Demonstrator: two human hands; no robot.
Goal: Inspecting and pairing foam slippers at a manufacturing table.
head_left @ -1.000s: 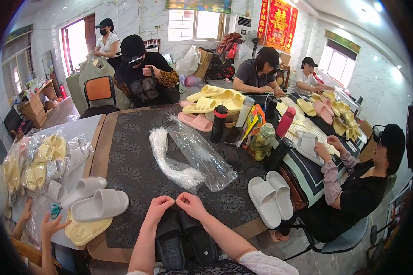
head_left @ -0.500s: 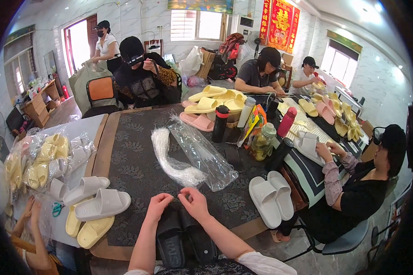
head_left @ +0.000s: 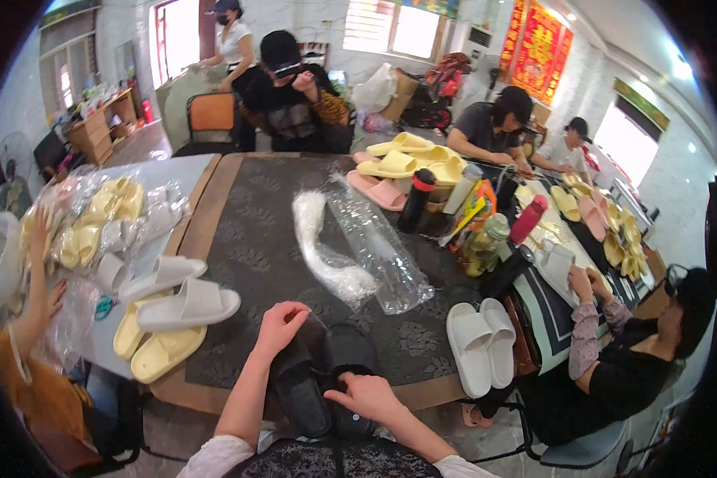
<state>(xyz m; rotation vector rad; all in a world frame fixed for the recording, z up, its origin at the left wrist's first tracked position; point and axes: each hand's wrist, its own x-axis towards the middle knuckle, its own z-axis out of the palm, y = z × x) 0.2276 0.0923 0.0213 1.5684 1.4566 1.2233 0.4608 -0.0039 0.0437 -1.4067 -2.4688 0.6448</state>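
Note:
Two black slippers (head_left: 327, 378) lie side by side at the near edge of the dark patterned table (head_left: 247, 247). My left hand (head_left: 277, 325) rests on the left slipper's upper, fingers curled over it. My right hand (head_left: 368, 395) lies on the heel end of the right slipper with a finger stretched toward the left one. Just beyond them lie a stack of clear plastic bags (head_left: 372, 239) and a white bundle of bags (head_left: 327, 255).
A white slipper pair (head_left: 481, 346) sits at the right. Grey and yellow slippers (head_left: 171, 312) lie at the left beside bagged yellow slippers (head_left: 95, 219). Bottles (head_left: 478, 227) and yellow and pink slippers (head_left: 402, 163) stand further back. Several other people sit around the table.
My right hand has slid back from the front of the slippers to the heel end near me. The left hand stays on the left slipper. The person at the left raised an arm.

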